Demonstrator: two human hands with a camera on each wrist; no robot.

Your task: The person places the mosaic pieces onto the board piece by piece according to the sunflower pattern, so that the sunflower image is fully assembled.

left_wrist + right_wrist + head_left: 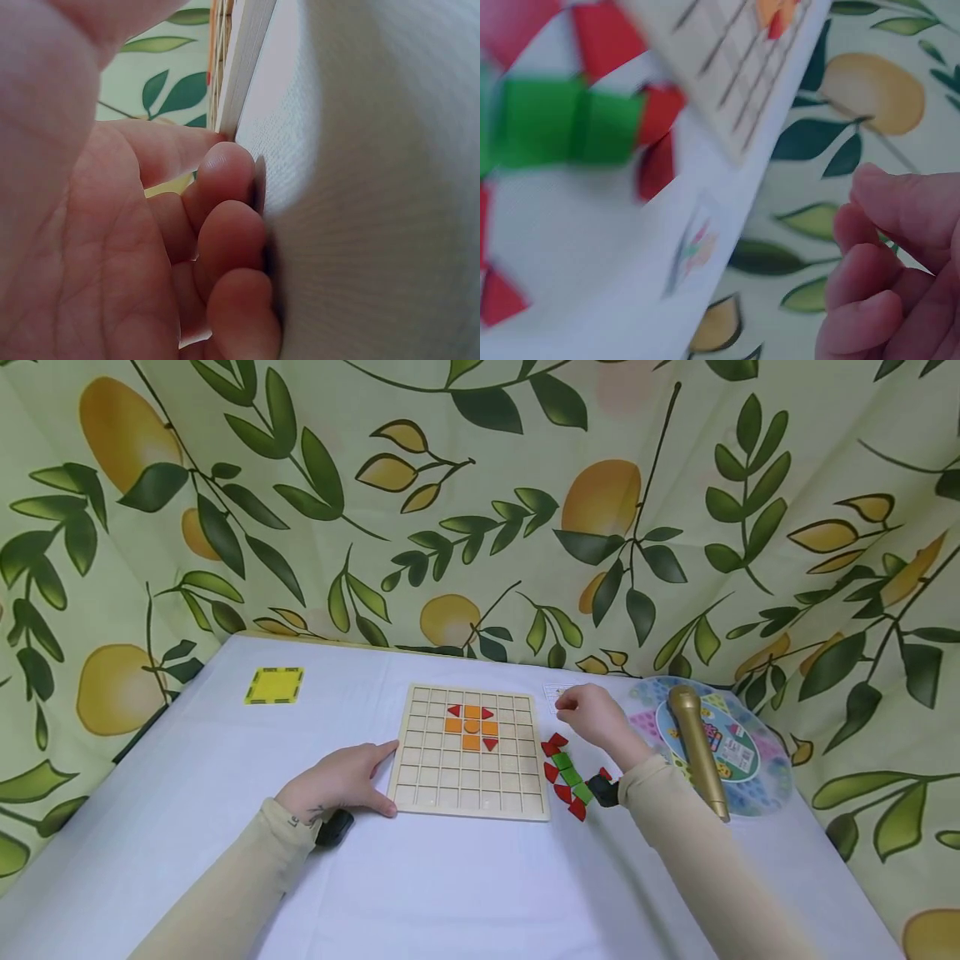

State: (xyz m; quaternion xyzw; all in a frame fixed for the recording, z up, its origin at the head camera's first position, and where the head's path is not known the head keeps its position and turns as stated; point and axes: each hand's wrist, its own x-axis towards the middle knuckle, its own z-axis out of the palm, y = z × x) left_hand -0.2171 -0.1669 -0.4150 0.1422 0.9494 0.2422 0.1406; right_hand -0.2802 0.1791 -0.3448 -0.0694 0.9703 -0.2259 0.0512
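at the centre of the head view: a wooden grid board (471,781) lies flat on the white tabletop (435,893).
pieces on the grid: orange squares (489,728) and red triangles (491,744) fill some upper-middle cells around a round orange piece (472,727).
left hand (341,781): left of centre in the frame; thumb and index finger spread apart, touching the board's left edge, the grip not closed round anything.
right hand (595,714): right of centre, beside the small card (551,692); fingers curled in toward the thumb, the grip nearly closed, with no piece showing in it.
loose pieces: green squares (572,776) slant in a row right of the board, loose red triangles (562,793) along both sides.
left of the frame's middle: a yellow square (273,686) on the tabletop.
right of the frame: a gold microphone (697,752) lies across a round patterned item (776,781).
backdrop: leaf-and-fruit cloth (450,618).
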